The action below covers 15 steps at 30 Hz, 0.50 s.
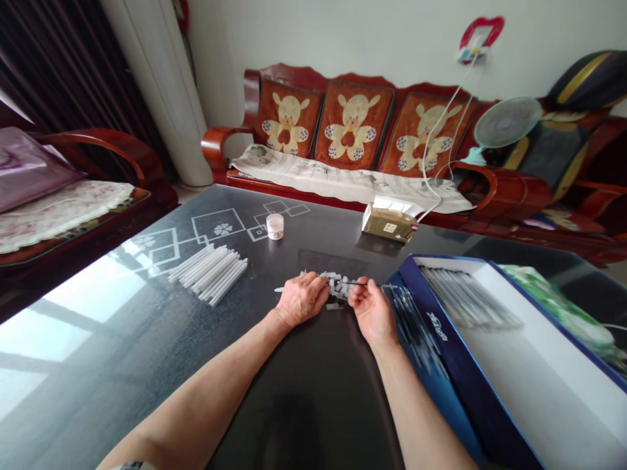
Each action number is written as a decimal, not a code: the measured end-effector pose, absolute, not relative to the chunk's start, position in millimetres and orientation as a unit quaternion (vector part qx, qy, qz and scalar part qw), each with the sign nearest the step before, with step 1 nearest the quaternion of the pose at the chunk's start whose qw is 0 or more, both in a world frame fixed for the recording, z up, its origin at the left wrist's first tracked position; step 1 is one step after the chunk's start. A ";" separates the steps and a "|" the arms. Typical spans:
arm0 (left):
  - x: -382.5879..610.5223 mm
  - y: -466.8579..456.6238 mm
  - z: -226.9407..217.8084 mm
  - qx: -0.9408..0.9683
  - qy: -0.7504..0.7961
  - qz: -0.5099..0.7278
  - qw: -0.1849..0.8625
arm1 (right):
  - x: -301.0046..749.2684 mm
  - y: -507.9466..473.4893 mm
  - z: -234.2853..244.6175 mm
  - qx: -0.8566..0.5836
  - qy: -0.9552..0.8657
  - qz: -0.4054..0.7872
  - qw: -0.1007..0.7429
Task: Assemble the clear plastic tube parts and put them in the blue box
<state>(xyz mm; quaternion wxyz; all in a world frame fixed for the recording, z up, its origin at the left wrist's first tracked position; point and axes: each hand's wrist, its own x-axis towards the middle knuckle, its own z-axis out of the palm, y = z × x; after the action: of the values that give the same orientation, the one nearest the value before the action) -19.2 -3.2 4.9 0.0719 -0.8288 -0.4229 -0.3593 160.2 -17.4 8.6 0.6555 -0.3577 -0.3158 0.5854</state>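
Note:
My left hand (304, 299) is closed around a slim white pen barrel (279, 289), whose end pokes out to the left of the fingers. Between the thumb and fingers of my right hand (373, 309) is a thin dark pen refill (361, 283), lying roughly level and pointing at the left hand. Whether the refill's left end meets the barrel is hidden. Small whitish plastic pieces (335, 305), perhaps pen caps, are heaped between and behind both hands. More dark refills (416, 326) lie right of my right forearm, beside the blue box.
White barrels (208, 273) lie in a bundle at left on the dark table (304, 405). A small round jar (275, 226) and a tissue box (390, 220) stand farther back. The open blue box (539, 372) at right holds a row of pens (465, 297); a green-white packet (563, 303) lies beyond.

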 end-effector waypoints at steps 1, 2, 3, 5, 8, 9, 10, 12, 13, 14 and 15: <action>-19.0 -3.2 4.7 -0.830 -0.421 -0.358 0.068 | 159.9 -16.8 8.1 -0.368 -0.328 0.574 0.654; -18.8 -3.2 4.6 -0.832 -0.419 -0.357 0.065 | 159.3 -16.4 7.7 -0.376 -0.337 0.565 0.652; -18.5 -3.4 4.5 -0.834 -0.416 -0.356 0.063 | 158.3 -16.4 7.2 -0.382 -0.342 0.559 0.652; -17.7 -3.8 4.3 -0.838 -0.411 -0.353 0.061 | 156.0 -16.8 6.4 -0.386 -0.349 0.555 0.649; -16.8 -4.2 4.8 -0.842 -0.411 -0.346 0.050 | 153.2 -18.2 5.7 -0.388 -0.355 0.563 0.637; -16.8 -4.2 5.1 -0.844 -0.410 -0.343 0.041 | 152.6 -18.7 5.7 -0.388 -0.358 0.567 0.632; -17.0 -4.0 5.5 -0.847 -0.407 -0.342 0.029 | 152.3 -19.2 5.7 -0.389 -0.362 0.569 0.628; -17.7 -3.5 6.3 -0.854 -0.391 -0.343 -0.001 | 152.3 -19.6 5.7 -0.392 -0.370 0.565 0.624; -18.0 -3.3 6.7 -0.858 -0.379 -0.345 -0.016 | 152.7 -19.6 5.6 -0.396 -0.376 0.559 0.624; -18.3 -3.1 6.9 -0.862 -0.366 -0.349 -0.029 | 153.1 -19.5 5.4 -0.402 -0.383 0.548 0.625; -18.4 -2.9 7.1 -0.865 -0.355 -0.353 -0.039 | 153.5 -19.2 5.2 -0.409 -0.393 0.534 0.627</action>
<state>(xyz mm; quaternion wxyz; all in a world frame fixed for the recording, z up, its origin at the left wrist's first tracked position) -18.4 -2.9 7.1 -0.0393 -0.8648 -0.3548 -0.3531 153.5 -19.2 5.2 0.6270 -0.4089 -0.3926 0.5343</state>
